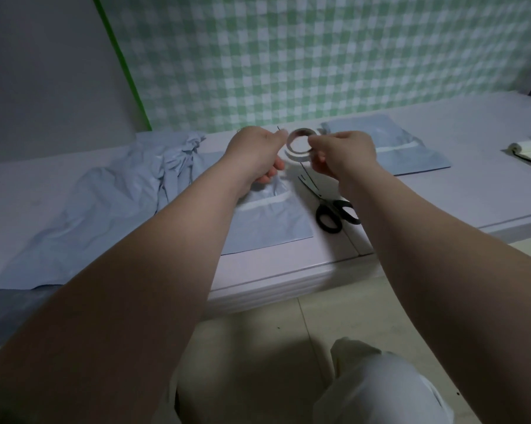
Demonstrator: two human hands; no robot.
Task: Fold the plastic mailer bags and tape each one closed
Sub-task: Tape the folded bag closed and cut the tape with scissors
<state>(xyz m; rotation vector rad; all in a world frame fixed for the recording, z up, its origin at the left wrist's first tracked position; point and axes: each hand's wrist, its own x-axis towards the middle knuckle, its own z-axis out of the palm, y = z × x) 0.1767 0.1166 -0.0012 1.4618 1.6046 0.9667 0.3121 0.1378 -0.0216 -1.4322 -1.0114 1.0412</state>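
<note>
Tape roll (299, 142): a small ring of clear tape, held in the air at centre frame, above the table and between both hands. Right hand (342, 152): fingers curled, pinching the roll's right rim. Left hand (256, 154): fingers curled, thumb and forefinger pinching at the roll's left rim; whether they grip the rim itself or a loose tape end cannot be told. Folded mailer bag (273, 223): pale blue, flat on the table directly below the hands, partly hidden by the left forearm. Second folded mailer bag (407, 148): pale blue with a white strip, flat, to the upper right of the hands. Unfolded mailer bags (105, 194): a crumpled pale blue heap filling the left of the frame. Scissors (334, 211): black-handled, lying just right of the first bag. Table (472, 185): white, low. Notebook (530, 152): at the right edge. Wall covering (319, 56): green-and-white check, across the top.
</note>
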